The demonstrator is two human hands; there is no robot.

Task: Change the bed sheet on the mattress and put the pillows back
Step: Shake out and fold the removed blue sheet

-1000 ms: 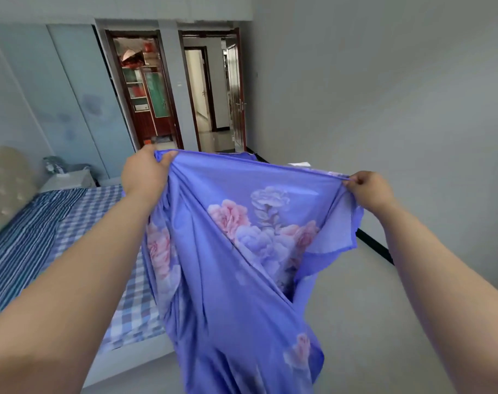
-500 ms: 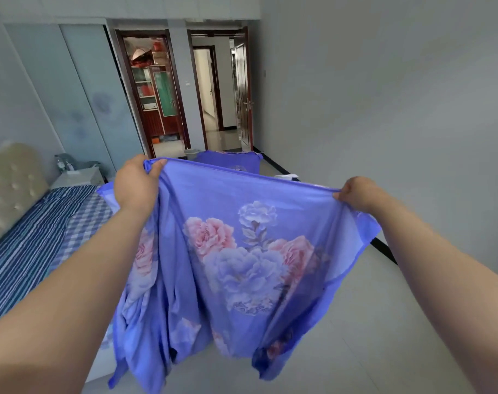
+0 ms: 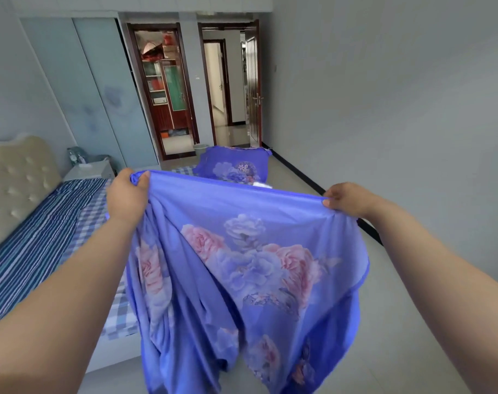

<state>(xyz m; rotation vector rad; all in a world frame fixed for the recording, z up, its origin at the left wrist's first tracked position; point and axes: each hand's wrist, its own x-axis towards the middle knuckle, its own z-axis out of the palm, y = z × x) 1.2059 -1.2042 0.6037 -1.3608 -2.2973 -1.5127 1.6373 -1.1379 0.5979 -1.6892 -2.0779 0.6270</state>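
Both hands hold the floral bed sheet [image 3: 242, 265] up in the air beside the bed, the left hand [image 3: 127, 194] with its fingers [image 3: 141, 180] curled round a bunched corner and the right hand [image 3: 345, 199] pinching the top hem. The lower folds hang down to the floor [image 3: 398, 322] (how much lies on it is hidden). Judging from this, the trailing cloth could be stepped on or pick up dirt, and the right's light pinch could slip if the sheet is flung over the mattress [image 3: 43, 237].
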